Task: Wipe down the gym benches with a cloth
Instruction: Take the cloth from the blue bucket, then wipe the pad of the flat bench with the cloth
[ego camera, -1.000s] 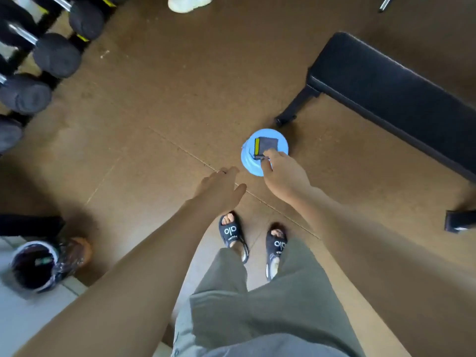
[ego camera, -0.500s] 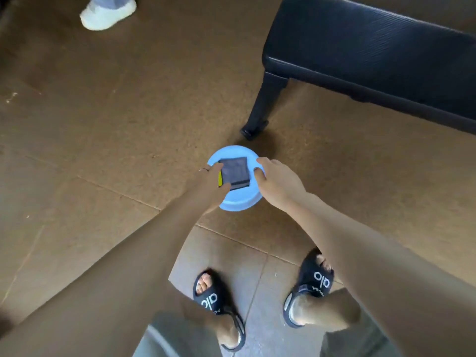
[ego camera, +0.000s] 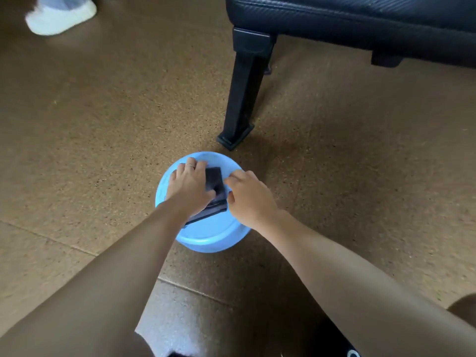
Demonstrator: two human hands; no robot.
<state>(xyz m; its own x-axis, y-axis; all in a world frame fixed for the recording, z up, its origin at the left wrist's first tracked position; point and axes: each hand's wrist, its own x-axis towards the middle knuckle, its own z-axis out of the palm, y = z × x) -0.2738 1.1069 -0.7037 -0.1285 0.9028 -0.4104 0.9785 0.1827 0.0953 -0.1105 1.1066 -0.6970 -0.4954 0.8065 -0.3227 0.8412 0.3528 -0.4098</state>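
I have my left hand (ego camera: 189,185) and right hand (ego camera: 251,195) curled onto the dark cloth (ego camera: 215,181) in the blue basin (ego camera: 211,238), fetching it; next, lifting it to the bench (ego camera: 360,19).

Gym: padded bench (ego camera: 360,19), rubber floor (ego camera: 103,119)

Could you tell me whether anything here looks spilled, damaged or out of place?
Nothing stands out. The blue basin sits upright on the floor by the bench leg, no spill visible around it. The left hand and right hand are on the folded dark cloth inside.
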